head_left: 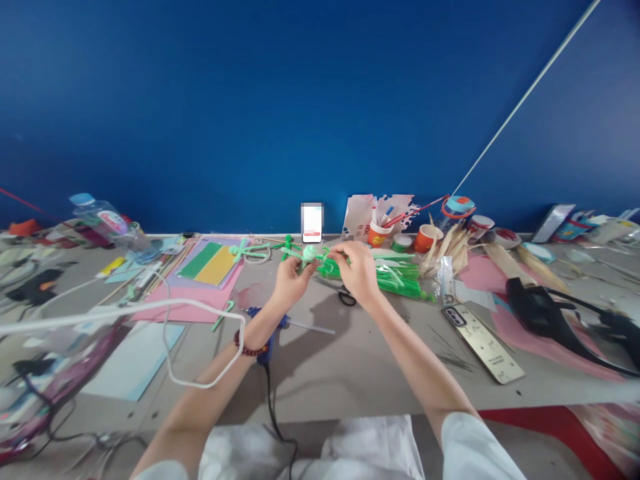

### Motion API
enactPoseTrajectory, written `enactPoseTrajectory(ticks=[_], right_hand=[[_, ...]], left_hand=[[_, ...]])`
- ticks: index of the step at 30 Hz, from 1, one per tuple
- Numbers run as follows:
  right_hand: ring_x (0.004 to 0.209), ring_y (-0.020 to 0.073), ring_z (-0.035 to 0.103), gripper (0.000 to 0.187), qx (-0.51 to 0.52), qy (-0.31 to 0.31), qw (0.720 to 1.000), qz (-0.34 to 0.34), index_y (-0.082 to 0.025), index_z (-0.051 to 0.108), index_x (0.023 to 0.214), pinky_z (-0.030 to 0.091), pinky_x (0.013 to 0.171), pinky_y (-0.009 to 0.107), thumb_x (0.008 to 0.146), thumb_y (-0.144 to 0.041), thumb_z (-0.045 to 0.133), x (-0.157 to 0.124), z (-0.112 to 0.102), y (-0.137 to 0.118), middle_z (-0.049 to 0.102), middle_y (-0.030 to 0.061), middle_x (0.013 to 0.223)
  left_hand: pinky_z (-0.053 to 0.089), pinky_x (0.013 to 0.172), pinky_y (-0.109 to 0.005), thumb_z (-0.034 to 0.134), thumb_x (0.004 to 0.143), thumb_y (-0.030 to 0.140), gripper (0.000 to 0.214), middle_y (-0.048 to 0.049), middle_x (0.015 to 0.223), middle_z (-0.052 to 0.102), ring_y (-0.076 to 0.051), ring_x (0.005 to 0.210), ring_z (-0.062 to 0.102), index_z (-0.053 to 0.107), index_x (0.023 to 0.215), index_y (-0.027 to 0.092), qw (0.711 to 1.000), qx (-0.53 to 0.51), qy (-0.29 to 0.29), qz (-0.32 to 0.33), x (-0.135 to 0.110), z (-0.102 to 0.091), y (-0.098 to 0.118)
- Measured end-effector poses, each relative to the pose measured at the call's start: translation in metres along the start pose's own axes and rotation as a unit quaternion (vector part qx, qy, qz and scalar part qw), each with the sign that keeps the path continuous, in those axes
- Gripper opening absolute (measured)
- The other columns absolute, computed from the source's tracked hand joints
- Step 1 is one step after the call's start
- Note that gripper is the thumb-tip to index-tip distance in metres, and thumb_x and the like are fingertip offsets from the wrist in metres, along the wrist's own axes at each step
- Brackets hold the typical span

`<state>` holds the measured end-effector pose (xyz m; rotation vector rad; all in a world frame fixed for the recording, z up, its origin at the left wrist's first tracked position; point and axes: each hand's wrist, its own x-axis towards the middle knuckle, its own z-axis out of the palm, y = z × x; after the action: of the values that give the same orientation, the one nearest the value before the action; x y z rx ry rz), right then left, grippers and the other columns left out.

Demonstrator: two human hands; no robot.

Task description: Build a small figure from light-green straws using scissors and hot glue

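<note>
My left hand [293, 279] is closed around the lower part of a light green pipe-cleaner figure [310, 252] with a coiled round top. With its fingertips, my right hand [357, 265] pinches a green pipe-cleaner strand at the figure's right side. Another pale green pipe-cleaner piece [245, 250] lies to the left on coloured sheets, and a darker green one [287, 247] is just behind my left hand. A blue glue gun [265, 348] with a clear glue stick lies under my left wrist. Scissors [346, 296] with black handles lie below my right hand.
A lit phone [312, 223] leans on the blue wall. Green pipe cleaners [400, 277] in a bag lie right of my hands. Paper cups [379, 235], a second phone [483, 343] and a bottle [103, 215] stand or lie around. A white cable [200, 303] crosses near my left forearm.
</note>
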<state>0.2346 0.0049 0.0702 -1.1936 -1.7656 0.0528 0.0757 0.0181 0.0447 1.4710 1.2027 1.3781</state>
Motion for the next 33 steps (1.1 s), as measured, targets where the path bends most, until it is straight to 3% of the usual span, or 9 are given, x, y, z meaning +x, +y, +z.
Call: enactPoseTrajectory(ticks=[3, 6, 12, 15, 21, 24, 27, 33], right_hand=[[0.072, 0.0180, 0.056, 0.018, 0.001, -0.012, 1.000, 0.001, -0.021, 0.063, 0.076, 0.039, 0.074, 0.030, 0.087, -0.026, 0.051, -0.006, 0.002, -0.012, 0.066, 0.0031, 0.075], [0.067, 0.0164, 0.055, 0.017, 0.024, -0.027, 0.999, 0.010, -0.021, 0.064, 0.077, 0.040, 0.070, 0.029, 0.087, -0.027, 0.051, -0.013, 0.008, -0.022, 0.066, 0.0028, 0.074], [0.068, 0.0164, 0.059, 0.017, 0.099, -0.042, 0.993, 0.052, -0.020, 0.065, 0.077, 0.043, 0.065, 0.026, 0.085, -0.027, 0.053, -0.016, 0.021, -0.019, 0.068, 0.0038, 0.078], [0.070, 0.0175, 0.060, 0.015, 0.122, -0.042, 0.989, 0.073, -0.020, 0.066, 0.075, 0.044, 0.065, 0.027, 0.083, -0.028, 0.056, -0.009, 0.021, -0.007, 0.069, 0.0034, 0.076], [0.069, 0.0162, 0.060, 0.014, 0.161, -0.049, 0.981, 0.097, -0.019, 0.068, 0.071, 0.043, 0.062, 0.025, 0.078, -0.029, 0.061, 0.007, -0.001, 0.009, 0.069, 0.0018, 0.075], [0.069, 0.0161, 0.059, 0.011, 0.138, -0.047, 0.986, 0.081, -0.020, 0.068, 0.073, 0.042, 0.061, 0.025, 0.078, -0.028, 0.062, 0.008, -0.013, 0.003, 0.069, 0.0020, 0.076], [0.073, 0.0178, 0.059, 0.010, 0.093, -0.040, 0.994, 0.044, -0.021, 0.069, 0.074, 0.044, 0.065, 0.027, 0.079, -0.027, 0.062, 0.003, -0.016, -0.011, 0.069, 0.0028, 0.076], [0.072, 0.0185, 0.061, 0.011, 0.076, -0.035, 0.996, 0.036, -0.022, 0.068, 0.075, 0.045, 0.066, 0.029, 0.081, -0.026, 0.059, -0.012, 0.003, -0.025, 0.069, 0.0033, 0.076]], left_hand=[[0.028, 0.049, -0.023, 0.068, 0.066, 0.033, 0.024, 0.0029, 0.050, 0.047, -0.009, 0.051, 0.041, 0.055, 0.056, 0.015, 0.998, 0.025, 0.052, 0.015, 0.002, -0.001, -0.002], [0.028, 0.046, -0.023, 0.067, 0.068, 0.038, 0.028, 0.0039, 0.049, 0.045, -0.008, 0.047, 0.039, 0.053, 0.058, 0.016, 0.997, -0.038, 0.073, -0.012, 0.004, -0.002, -0.003], [0.030, 0.045, -0.020, 0.073, 0.063, 0.041, 0.036, 0.0031, 0.054, 0.048, -0.006, 0.047, 0.041, 0.047, 0.059, 0.016, 0.968, -0.236, 0.033, -0.076, 0.002, -0.001, 0.007], [0.028, 0.043, -0.020, 0.076, 0.059, 0.039, 0.037, 0.0030, 0.054, 0.048, -0.006, 0.046, 0.040, 0.048, 0.058, 0.016, 0.958, -0.269, -0.007, -0.104, -0.001, -0.001, 0.017], [0.025, 0.042, -0.022, 0.073, 0.062, 0.041, 0.031, 0.0027, 0.051, 0.049, -0.006, 0.042, 0.036, 0.056, 0.066, 0.014, 0.977, -0.185, -0.071, -0.077, -0.007, 0.001, 0.016], [0.027, 0.046, -0.022, 0.071, 0.064, 0.035, 0.027, 0.0023, 0.051, 0.049, -0.008, 0.047, 0.039, 0.055, 0.060, 0.015, 0.998, -0.057, -0.014, -0.022, -0.006, 0.001, 0.010], [0.030, 0.051, -0.022, 0.071, 0.064, 0.030, 0.024, 0.0023, 0.051, 0.049, -0.009, 0.053, 0.042, 0.054, 0.056, 0.015, 0.998, 0.012, 0.054, 0.022, -0.004, 0.000, 0.007], [0.027, 0.045, -0.021, 0.069, 0.067, 0.038, 0.029, 0.0038, 0.050, 0.047, -0.007, 0.045, 0.038, 0.051, 0.059, 0.016, 0.990, -0.117, 0.071, -0.030, 0.000, -0.002, 0.008]])
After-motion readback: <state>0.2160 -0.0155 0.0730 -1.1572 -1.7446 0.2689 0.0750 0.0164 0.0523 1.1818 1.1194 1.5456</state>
